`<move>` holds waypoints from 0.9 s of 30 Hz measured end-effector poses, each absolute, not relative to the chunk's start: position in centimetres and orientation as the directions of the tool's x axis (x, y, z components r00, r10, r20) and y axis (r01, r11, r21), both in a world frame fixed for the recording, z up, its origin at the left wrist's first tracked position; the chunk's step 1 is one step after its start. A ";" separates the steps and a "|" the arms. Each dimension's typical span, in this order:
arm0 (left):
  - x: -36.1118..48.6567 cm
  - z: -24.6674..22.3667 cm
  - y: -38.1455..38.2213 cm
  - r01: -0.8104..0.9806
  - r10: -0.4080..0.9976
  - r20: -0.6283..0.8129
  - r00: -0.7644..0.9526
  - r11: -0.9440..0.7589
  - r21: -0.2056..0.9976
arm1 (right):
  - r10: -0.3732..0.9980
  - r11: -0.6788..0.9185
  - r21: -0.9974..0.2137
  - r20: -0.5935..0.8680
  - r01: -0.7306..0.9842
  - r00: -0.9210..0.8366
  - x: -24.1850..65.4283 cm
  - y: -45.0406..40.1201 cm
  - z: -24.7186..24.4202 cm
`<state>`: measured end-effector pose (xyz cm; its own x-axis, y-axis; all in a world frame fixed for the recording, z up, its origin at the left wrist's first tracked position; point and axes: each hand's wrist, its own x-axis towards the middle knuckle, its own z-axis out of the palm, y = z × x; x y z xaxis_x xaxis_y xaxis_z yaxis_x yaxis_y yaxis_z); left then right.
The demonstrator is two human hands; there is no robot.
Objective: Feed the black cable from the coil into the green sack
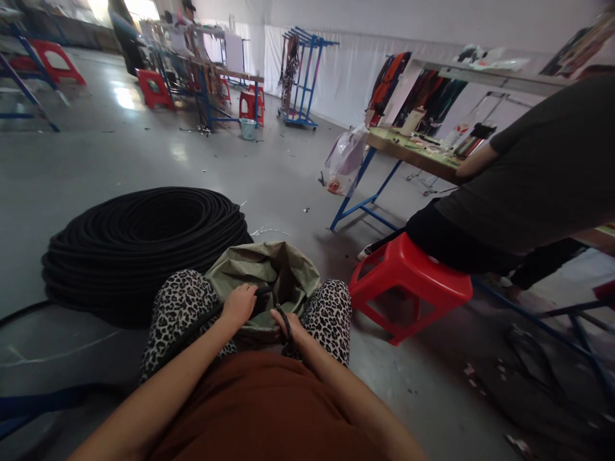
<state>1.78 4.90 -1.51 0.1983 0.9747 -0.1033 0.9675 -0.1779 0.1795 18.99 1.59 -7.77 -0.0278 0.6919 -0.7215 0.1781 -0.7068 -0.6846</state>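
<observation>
Between my knees stands an olive-green sack point(235, 259) with its mouth spread wide. My left hand point(239, 306) is closed around a thick black cord point(198, 323), whose end pokes out past my fingers over the sack's opening. The cord runs back along my left forearm and thigh. My right hand point(289, 325) grips scissors point(287, 322) by their black handles, close to the cord's end; the blades are small and hard to make out. To the left, a big coil of black cord point(81, 250) lies on the floor.
A red stool point(413, 275) with a seated person point(538, 166) is near my right knee. Beyond it stands a worktable point(408, 150) with a plastic bag point(346, 160) hanging from it. A blue rack point(302, 83) and more red stools point(154, 88) stand farther back.
</observation>
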 end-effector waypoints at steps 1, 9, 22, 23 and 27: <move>1.7 -1.5 4.9 0.970 0.975 -0.096 0.200 -0.183 0.158 | 0.692 -0.708 -0.687 -0.721 0.162 -0.037 19.0 1.6 -7.8; 2.0 -1.4 4.3 0.972 0.976 -0.111 0.186 -0.167 0.163 | 0.684 -0.718 -0.691 -0.723 0.080 -0.100 19.0 1.7 -8.1; 2.6 -1.5 3.9 0.961 0.962 -0.161 0.222 -0.189 0.201 | 0.680 -0.721 -0.688 -0.726 0.086 -0.101 18.8 1.9 -7.7; 2.6 -1.4 3.9 0.960 0.960 -0.164 0.227 -0.193 0.202 | 0.686 -0.715 -0.693 -0.721 0.087 -0.102 18.8 1.9 -7.8; 2.3 -1.3 4.0 0.953 0.949 -0.180 0.259 -0.221 0.207 | 0.713 -0.681 -0.718 -0.695 0.142 -0.091 18.7 1.9 -8.6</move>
<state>2.34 3.96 -1.28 0.2593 0.9489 -0.1799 0.9530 -0.2212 0.2070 18.74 1.91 -8.61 -0.0910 0.7132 -0.6950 0.1419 -0.6815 -0.7179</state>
